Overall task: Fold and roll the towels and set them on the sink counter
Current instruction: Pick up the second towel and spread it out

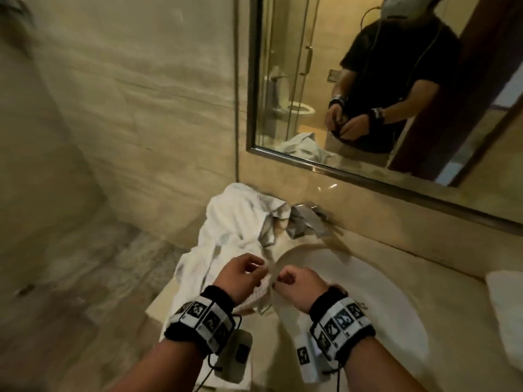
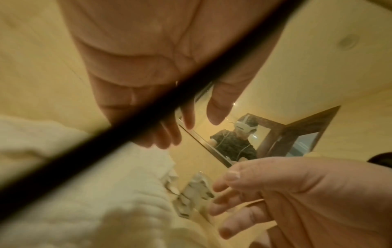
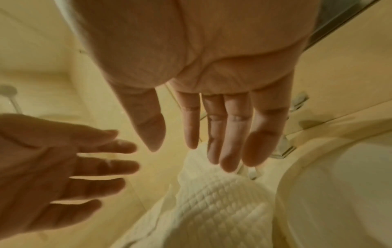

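A heap of crumpled white towels (image 1: 232, 222) lies on the sink counter (image 1: 424, 250), left of the basin, and hangs over its front edge. My left hand (image 1: 254, 267) and right hand (image 1: 283, 278) hover close together just above the heap's near end. In the left wrist view the left hand (image 2: 191, 129) has relaxed fingers and holds nothing above the towel (image 2: 106, 209). In the right wrist view the right hand (image 3: 186, 151) is spread, its fingertips (image 3: 227, 162) just over the waffle-weave towel (image 3: 212, 201).
The white sink basin (image 1: 396, 306) sits right of the towels, with a chrome faucet (image 1: 305, 222) behind it. A mirror (image 1: 368, 80) hangs above. Something white (image 1: 506, 306) lies at the counter's right end. The counter ends at the left, with tiled floor (image 1: 85, 278) below.
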Motion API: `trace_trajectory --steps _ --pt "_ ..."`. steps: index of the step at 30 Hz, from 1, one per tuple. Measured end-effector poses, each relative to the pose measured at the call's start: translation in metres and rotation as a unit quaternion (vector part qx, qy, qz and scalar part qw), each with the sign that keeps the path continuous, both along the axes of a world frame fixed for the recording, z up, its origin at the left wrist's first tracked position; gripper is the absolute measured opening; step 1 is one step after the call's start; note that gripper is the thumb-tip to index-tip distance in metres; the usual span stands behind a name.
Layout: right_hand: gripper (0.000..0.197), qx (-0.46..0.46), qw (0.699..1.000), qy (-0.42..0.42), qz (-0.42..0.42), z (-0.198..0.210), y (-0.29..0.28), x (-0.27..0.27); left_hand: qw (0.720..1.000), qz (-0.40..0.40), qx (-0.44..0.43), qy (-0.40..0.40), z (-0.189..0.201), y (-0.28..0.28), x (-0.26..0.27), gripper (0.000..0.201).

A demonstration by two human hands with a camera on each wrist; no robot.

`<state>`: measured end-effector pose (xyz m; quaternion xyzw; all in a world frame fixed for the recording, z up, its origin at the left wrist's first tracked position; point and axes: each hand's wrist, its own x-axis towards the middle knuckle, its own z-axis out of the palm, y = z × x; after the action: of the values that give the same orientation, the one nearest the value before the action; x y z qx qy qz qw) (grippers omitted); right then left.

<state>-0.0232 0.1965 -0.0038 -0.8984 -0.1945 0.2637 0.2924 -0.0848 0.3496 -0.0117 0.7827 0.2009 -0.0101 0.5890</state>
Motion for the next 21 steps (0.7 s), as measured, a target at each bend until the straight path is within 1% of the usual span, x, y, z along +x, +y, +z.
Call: trace_trajectory --steps 1,2,3,5,6,8,9,10,11,13,15,17,18,20,21 --pt "0.015 -0.003 1.0 0.003 -0.013 -0.007 0.016 0.005 0.999 0.02 0.033 0.003 -0.008 0.019 -0.003 0.01" --pt "0.017 -0.013 1.0 0.006 -0.025 -0.018 0.036 0.011 0.997 0.043 0.066 0.016 -0.016 0.042 -0.007 0.016" --pt "0.027 -0.028 0.999 0.009 -0.037 -0.029 0.053 0.017 0.992 0.068 0.099 0.032 -0.025 0.061 -0.01 0.025" --pt "0.059 -0.069 0.996 -0.006 -0.053 -0.051 0.089 0.029 0.98 0.107 0.155 0.064 -0.042 0.099 -0.016 0.048" --pt "0.075 -0.094 0.994 -0.012 -0.052 -0.063 0.104 0.034 0.975 0.112 0.173 0.086 -0.05 0.113 -0.019 0.06" --pt "0.1 -0.149 0.988 -0.003 -0.04 -0.085 0.129 0.038 0.97 0.088 0.17 0.151 -0.07 0.135 -0.021 0.082" --pt "0.106 -0.175 0.984 0.008 -0.038 -0.096 0.138 0.039 0.97 0.07 0.152 0.178 -0.082 0.143 -0.019 0.092" --pt "0.108 -0.189 0.981 0.019 -0.046 -0.106 0.142 0.039 0.97 0.048 0.135 0.198 -0.092 0.145 -0.018 0.099" --pt "0.106 -0.194 0.979 0.027 -0.062 -0.115 0.145 0.039 0.968 0.022 0.124 0.215 -0.1 0.146 -0.016 0.104" --pt "0.093 -0.189 0.979 0.011 -0.077 -0.125 0.148 0.04 0.966 -0.021 0.105 0.236 -0.111 0.148 -0.009 0.105" --pt "0.071 -0.181 0.98 -0.019 -0.074 -0.122 0.146 0.042 0.962 -0.042 0.118 0.242 -0.114 0.148 -0.002 0.092" --pt "0.051 -0.166 0.982 -0.056 -0.072 -0.109 0.141 0.045 0.959 -0.049 0.177 0.215 -0.108 0.151 0.004 0.075" --pt "0.046 -0.148 0.983 -0.074 -0.074 -0.103 0.138 0.046 0.958 -0.054 0.199 0.198 -0.101 0.153 0.005 0.071" --pt "0.046 -0.073 0.989 -0.097 -0.084 -0.087 0.129 0.046 0.968 -0.037 0.201 0.146 -0.085 0.157 0.007 0.07" --pt "0.044 -0.026 0.99 -0.111 -0.087 -0.078 0.123 0.044 0.972 -0.023 0.211 0.101 -0.074 0.156 0.006 0.068"
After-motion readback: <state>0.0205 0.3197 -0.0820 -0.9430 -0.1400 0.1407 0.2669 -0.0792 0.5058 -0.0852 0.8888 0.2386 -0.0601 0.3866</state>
